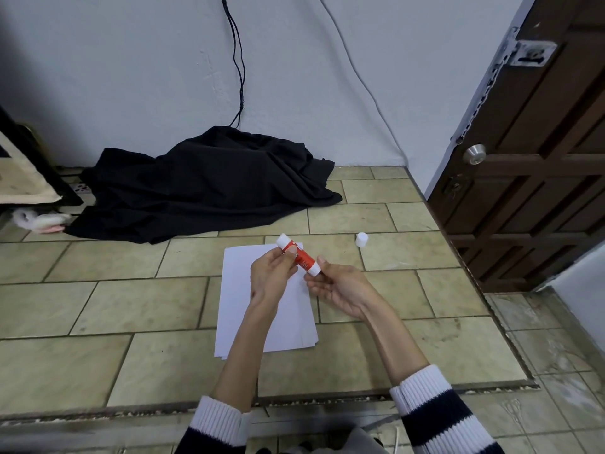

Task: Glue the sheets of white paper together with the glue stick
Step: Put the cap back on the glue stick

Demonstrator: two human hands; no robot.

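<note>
over tiled floor, both hands, left hand and right hand, pinch glue stick above paper.

The middle of the sheets of white paper is covered by the left hand and forearm. The print on the glue stick is too small to be read — part of its label is hidden by the fingers. The door is cut off at the right edge, and the bottom edge crops both sleeves.

Bare tiled floor around paper; cap far-right.
</note>
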